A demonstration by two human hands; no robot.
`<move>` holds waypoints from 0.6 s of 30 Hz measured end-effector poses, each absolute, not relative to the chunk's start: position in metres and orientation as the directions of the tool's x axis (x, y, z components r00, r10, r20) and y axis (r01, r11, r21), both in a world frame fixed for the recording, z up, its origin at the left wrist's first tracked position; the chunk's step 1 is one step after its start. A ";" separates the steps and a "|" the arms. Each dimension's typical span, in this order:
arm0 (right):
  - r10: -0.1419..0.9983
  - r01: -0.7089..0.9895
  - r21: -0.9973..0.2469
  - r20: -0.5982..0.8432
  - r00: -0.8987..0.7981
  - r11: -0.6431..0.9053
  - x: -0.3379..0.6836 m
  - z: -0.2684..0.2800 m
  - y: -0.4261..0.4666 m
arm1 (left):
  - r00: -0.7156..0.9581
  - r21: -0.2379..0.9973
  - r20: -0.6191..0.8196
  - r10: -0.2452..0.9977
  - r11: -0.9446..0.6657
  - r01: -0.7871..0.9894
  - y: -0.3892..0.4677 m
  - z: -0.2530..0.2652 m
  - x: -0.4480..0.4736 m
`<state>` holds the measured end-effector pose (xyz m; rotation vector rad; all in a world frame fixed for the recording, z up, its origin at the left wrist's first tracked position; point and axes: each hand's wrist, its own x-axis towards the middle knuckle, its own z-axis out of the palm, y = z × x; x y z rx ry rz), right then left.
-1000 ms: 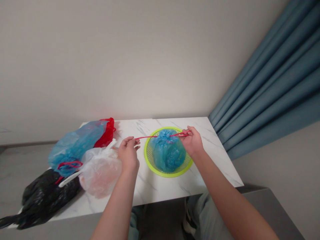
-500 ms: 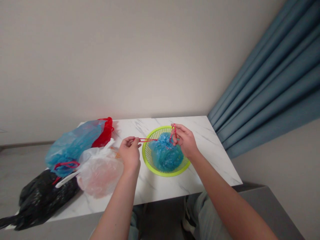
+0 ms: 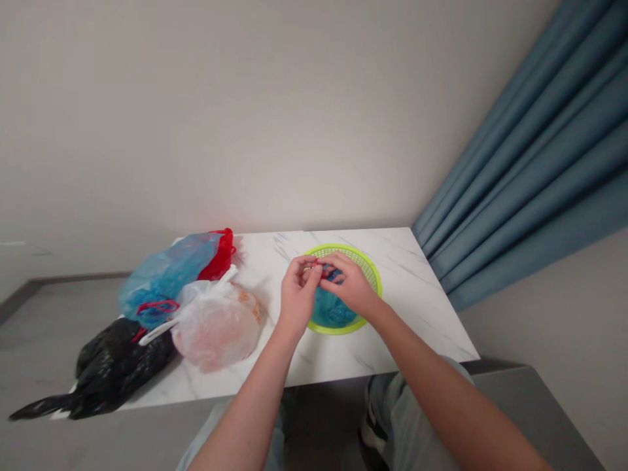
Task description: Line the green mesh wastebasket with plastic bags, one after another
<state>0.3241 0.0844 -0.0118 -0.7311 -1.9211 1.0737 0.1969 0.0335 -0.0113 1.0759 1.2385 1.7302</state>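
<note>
A blue plastic bag lies inside a yellow-green basket with slotted walls. My left hand and my right hand meet above the basket's near left part, fingertips close together. Both are pinched on the bag's red drawstring, of which only small bits show between the fingers. The hands cover the top of the bag, so whether the strings are crossed or knotted is hidden.
On the left of the marble-patterned table several bags are heaped: a blue one with red strings, a red one, a white one and a black one. A blue curtain hangs at the right.
My hands, earlier apart with the red drawstring loops stretched out, have come together over the basket. The view has shifted slightly, and the basket stays on the table.
</note>
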 end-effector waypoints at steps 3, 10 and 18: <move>0.770 0.075 -0.871 0.385 -0.509 0.485 0.328 -0.010 0.080 | -0.400 0.957 0.212 0.892 -0.273 -0.101 0.027 -0.009 0.197; 0.905 0.059 -0.915 0.381 -0.189 0.398 0.341 -0.023 0.090 | -0.555 0.944 0.326 0.765 -0.295 0.147 0.029 0.046 0.180; 0.972 -0.161 -0.960 0.233 -0.009 0.228 0.353 -0.015 0.094 | -0.463 0.636 0.765 0.447 -0.419 0.648 0.059 0.212 0.116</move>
